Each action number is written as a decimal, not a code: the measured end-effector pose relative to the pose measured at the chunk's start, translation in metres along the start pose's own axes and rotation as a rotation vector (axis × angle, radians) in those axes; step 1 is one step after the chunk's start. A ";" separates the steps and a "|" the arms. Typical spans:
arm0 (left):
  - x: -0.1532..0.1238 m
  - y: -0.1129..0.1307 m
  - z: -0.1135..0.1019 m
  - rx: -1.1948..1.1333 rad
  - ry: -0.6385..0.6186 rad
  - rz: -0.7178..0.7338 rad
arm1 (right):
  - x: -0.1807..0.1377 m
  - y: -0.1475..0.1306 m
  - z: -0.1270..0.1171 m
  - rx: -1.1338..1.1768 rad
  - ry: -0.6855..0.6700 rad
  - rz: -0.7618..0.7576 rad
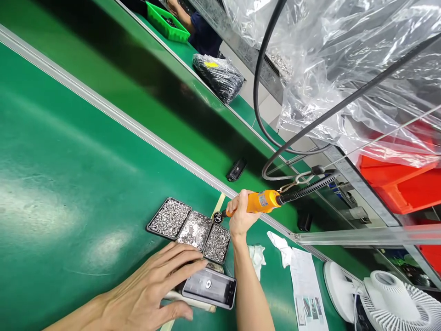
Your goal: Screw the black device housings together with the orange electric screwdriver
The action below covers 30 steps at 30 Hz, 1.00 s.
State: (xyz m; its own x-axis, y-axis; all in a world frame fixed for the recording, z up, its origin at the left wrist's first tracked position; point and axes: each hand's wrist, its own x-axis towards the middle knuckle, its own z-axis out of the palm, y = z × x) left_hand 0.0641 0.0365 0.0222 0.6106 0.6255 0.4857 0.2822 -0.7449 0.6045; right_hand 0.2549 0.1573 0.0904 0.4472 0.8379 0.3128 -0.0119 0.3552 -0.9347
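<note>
My right hand point(240, 214) is wrapped around an orange electric screwdriver point(263, 201), whose tip hovers at the edge of a row of three small black trays of screws point(190, 229). A black coiled cable point(312, 184) runs from the tool's rear up to the right. My left hand point(151, 289) lies with fingers spread, steadying a grey rectangular plastic part point(210, 287) on the green table point(69, 174). The part rests just below the screw trays.
A metal rail point(113, 112) crosses the table diagonally. Beyond it lie a small black part point(236, 170) and a bagged black bundle point(218, 76). White cloths point(280, 246), a paper sheet point(306, 287) and a white fan point(389, 299) sit at right. Another person works by a green bin point(165, 23).
</note>
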 end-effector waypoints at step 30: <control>0.002 -0.001 0.003 -0.074 0.023 0.021 | -0.001 -0.010 -0.006 0.026 0.033 -0.020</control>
State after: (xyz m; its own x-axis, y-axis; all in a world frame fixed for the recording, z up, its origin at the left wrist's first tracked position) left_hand 0.0669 0.0378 0.0209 0.5983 0.6159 0.5126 0.2135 -0.7391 0.6388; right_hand 0.2600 0.1499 0.0984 0.4767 0.8167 0.3252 -0.0254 0.3826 -0.9236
